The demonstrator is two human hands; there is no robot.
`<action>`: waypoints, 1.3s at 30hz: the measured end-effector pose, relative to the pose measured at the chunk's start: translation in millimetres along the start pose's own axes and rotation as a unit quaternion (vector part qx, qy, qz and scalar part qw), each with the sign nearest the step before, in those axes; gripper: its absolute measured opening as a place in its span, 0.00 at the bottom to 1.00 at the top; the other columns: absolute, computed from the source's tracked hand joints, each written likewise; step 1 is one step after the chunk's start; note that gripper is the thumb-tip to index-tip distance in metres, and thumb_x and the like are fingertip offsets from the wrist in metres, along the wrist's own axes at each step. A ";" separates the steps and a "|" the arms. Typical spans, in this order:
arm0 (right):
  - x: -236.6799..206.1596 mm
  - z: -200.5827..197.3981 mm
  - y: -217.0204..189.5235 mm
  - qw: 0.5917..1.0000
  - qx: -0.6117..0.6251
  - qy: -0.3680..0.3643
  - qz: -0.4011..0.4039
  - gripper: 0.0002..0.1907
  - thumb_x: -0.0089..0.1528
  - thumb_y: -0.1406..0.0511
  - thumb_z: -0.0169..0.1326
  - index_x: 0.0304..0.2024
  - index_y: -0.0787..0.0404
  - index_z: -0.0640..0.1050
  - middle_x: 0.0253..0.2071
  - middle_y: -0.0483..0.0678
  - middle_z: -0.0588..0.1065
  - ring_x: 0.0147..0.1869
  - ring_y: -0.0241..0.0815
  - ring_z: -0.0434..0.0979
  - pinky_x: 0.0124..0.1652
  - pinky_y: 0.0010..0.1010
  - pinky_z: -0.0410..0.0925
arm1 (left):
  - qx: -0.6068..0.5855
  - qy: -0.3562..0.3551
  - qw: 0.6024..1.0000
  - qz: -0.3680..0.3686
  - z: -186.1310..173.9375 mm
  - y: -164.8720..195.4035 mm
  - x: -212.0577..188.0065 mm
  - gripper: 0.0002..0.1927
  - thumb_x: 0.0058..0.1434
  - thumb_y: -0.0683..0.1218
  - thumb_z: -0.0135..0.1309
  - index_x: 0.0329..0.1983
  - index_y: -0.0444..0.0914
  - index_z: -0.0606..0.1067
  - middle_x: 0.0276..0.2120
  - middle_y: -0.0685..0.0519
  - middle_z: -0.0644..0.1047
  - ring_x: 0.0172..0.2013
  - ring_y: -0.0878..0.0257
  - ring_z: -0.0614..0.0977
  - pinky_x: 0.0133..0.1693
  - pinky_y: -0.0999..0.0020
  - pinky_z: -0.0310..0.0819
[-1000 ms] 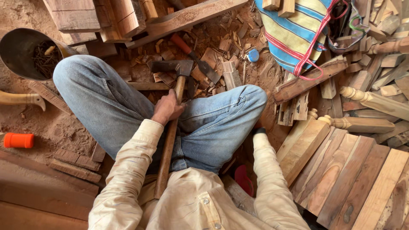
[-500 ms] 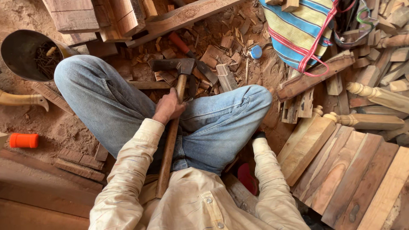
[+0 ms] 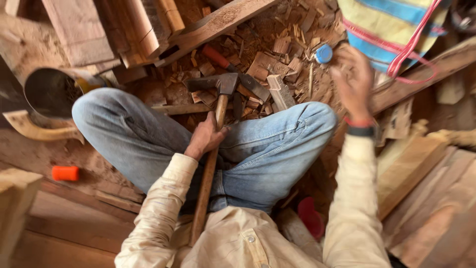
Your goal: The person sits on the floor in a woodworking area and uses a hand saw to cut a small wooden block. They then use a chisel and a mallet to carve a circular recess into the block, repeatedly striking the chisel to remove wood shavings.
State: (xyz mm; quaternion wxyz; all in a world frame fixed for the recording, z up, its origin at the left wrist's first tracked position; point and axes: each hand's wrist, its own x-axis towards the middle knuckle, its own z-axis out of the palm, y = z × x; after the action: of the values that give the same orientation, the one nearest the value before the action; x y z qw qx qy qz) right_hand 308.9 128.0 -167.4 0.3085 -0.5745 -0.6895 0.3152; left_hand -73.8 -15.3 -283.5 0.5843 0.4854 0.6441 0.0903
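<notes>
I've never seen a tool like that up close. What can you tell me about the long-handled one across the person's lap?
It is an adze-like tool with a dark metal head on a long, worn, pale wooden handle. It lies over the crossed legs in blue jeans, head resting among wood chips. The left hand is closed around the handle's upper part.

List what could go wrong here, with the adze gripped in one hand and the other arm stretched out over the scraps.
1. The left hand alone grips the adze, whose metal head sits close to the jeans-clad knees; a slip could bring it against a leg.
2. The right hand is blurred, reaching towards the striped bag over loose wood chips; splinters are likely.
3. A chisel-like tool with a red handle lies by the adze head and could be struck.
</notes>
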 end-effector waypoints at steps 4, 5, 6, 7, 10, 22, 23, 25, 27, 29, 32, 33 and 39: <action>65.7 148.1 -28.7 0.979 -0.016 -0.200 0.029 0.23 0.68 0.57 0.59 0.63 0.58 0.76 0.57 0.55 0.78 0.56 0.44 0.82 0.52 0.35 0.79 | -0.018 0.001 1.000 0.005 2.2 -1.2 0.2 0.31 0.58 0.58 0.59 0.54 0.33 0.66 0.41 0.29 0.80 0.45 0.32 0.81 0.45 0.45 0.76; 74.3 184.5 -30.6 0.967 -0.059 -0.237 0.074 0.25 0.64 0.55 0.60 0.60 0.59 0.76 0.55 0.56 0.78 0.55 0.47 0.81 0.52 0.40 0.76 | -0.016 0.003 1.000 0.009 1.8 -0.5 -0.1 0.31 0.57 0.58 0.60 0.54 0.33 0.66 0.40 0.29 0.80 0.45 0.32 0.82 0.45 0.45 0.76; 83.2 213.8 -31.0 0.950 -0.129 -0.278 0.057 0.25 0.67 0.53 0.60 0.60 0.60 0.76 0.56 0.56 0.78 0.59 0.50 0.79 0.56 0.45 0.71 | -0.016 0.007 1.000 0.015 1.0 0.7 -0.3 0.31 0.57 0.58 0.60 0.54 0.34 0.66 0.40 0.29 0.80 0.45 0.33 0.82 0.45 0.45 0.76; 86.7 240.5 -32.2 0.939 -0.188 -0.284 0.039 0.27 0.65 0.52 0.61 0.59 0.62 0.75 0.53 0.59 0.76 0.57 0.55 0.77 0.54 0.47 0.70 | -0.017 0.012 1.000 0.021 -0.2 1.8 -1.1 0.32 0.56 0.57 0.60 0.55 0.34 0.66 0.39 0.30 0.80 0.45 0.33 0.82 0.44 0.45 0.76; 89.3 279.7 -43.4 0.929 -0.292 -0.226 0.012 0.23 0.56 0.57 0.65 0.49 0.61 0.77 0.47 0.56 0.76 0.52 0.57 0.76 0.47 0.50 0.70 | -0.008 0.015 1.000 0.017 -5.1 5.1 -3.9 0.32 0.56 0.59 0.61 0.52 0.33 0.67 0.39 0.29 0.80 0.45 0.32 0.82 0.45 0.45 0.76; 43.9 100.2 -31.0 0.895 0.420 0.057 -0.137 0.05 0.69 0.71 0.52 0.38 0.61 0.71 0.24 0.43 0.69 0.19 0.35 0.69 0.23 0.30 0.65 | -0.441 -0.118 0.887 -0.076 1.7 12.5 23.8 0.21 0.63 0.49 0.60 0.49 0.30 0.68 0.26 0.52 0.76 0.20 0.65 0.77 0.22 0.71 0.73; 36.1 95.8 -29.0 0.894 0.425 0.042 -0.135 0.05 0.67 0.70 0.53 0.38 0.60 0.70 0.25 0.43 0.69 0.22 0.35 0.70 0.23 0.30 0.66 | -0.442 -0.116 0.887 -0.069 1.6 12.4 25.5 0.21 0.63 0.48 0.61 0.50 0.30 0.67 0.25 0.53 0.74 0.19 0.66 0.75 0.21 0.71 0.70; 24.6 96.0 -28.7 0.889 0.436 0.014 -0.135 0.08 0.65 0.69 0.56 0.40 0.58 0.69 0.27 0.45 0.68 0.27 0.37 0.72 0.23 0.28 0.68 | -0.441 -0.112 0.889 -0.053 0.5 12.8 24.4 0.22 0.64 0.48 0.62 0.50 0.30 0.65 0.24 0.54 0.70 0.17 0.67 0.70 0.18 0.71 0.65; 20.8 104.6 -32.0 0.890 0.438 0.017 -0.124 0.09 0.65 0.69 0.58 0.38 0.59 0.69 0.28 0.46 0.67 0.25 0.35 0.70 0.25 0.27 0.65 | -0.393 -0.086 0.914 -0.042 -1.9 16.2 18.1 0.22 0.62 0.47 0.61 0.51 0.32 0.66 0.23 0.55 0.70 0.17 0.67 0.71 0.17 0.70 0.66; 21.4 112.4 -36.2 0.895 0.423 0.018 -0.142 0.10 0.63 0.69 0.59 0.33 0.61 0.70 0.25 0.46 0.69 0.23 0.34 0.70 0.25 0.27 0.65 | -0.340 -0.065 0.937 -0.031 -7.4 25.1 8.7 0.22 0.60 0.48 0.60 0.52 0.35 0.66 0.22 0.55 0.70 0.17 0.67 0.71 0.17 0.70 0.67; 19.4 116.2 -37.8 0.922 0.346 0.008 -0.173 0.12 0.62 0.68 0.60 0.27 0.64 0.71 0.21 0.47 0.72 0.22 0.35 0.72 0.25 0.29 0.67 | -0.242 -0.035 0.970 0.017 -23.7 49.7 -13.8 0.22 0.61 0.50 0.59 0.53 0.36 0.66 0.23 0.54 0.71 0.18 0.65 0.72 0.18 0.68 0.68; 15.9 115.3 -35.9 0.941 0.302 0.007 -0.155 0.14 0.63 0.67 0.61 0.27 0.64 0.70 0.24 0.47 0.72 0.26 0.37 0.71 0.28 0.30 0.66 | -0.195 -0.024 0.979 0.055 -32.2 60.6 -22.8 0.23 0.62 0.51 0.60 0.52 0.35 0.66 0.25 0.53 0.72 0.19 0.64 0.73 0.18 0.67 0.69; 3.2 117.5 9.9 0.976 0.129 0.064 -0.164 0.20 0.64 0.56 0.61 0.28 0.63 0.71 0.27 0.47 0.70 0.29 0.40 0.71 0.32 0.34 0.66 | -0.073 0.021 0.966 0.248 -71.8 134.4 -102.1 0.27 0.64 0.49 0.61 0.58 0.33 0.63 0.28 0.41 0.79 0.25 0.51 0.82 0.27 0.58 0.74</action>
State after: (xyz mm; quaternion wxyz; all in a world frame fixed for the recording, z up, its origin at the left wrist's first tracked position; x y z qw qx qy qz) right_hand 221.8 123.1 -246.8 0.4710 -0.4279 -0.7067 0.3093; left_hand -80.1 11.4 -102.1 0.5639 0.5840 0.5074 0.2890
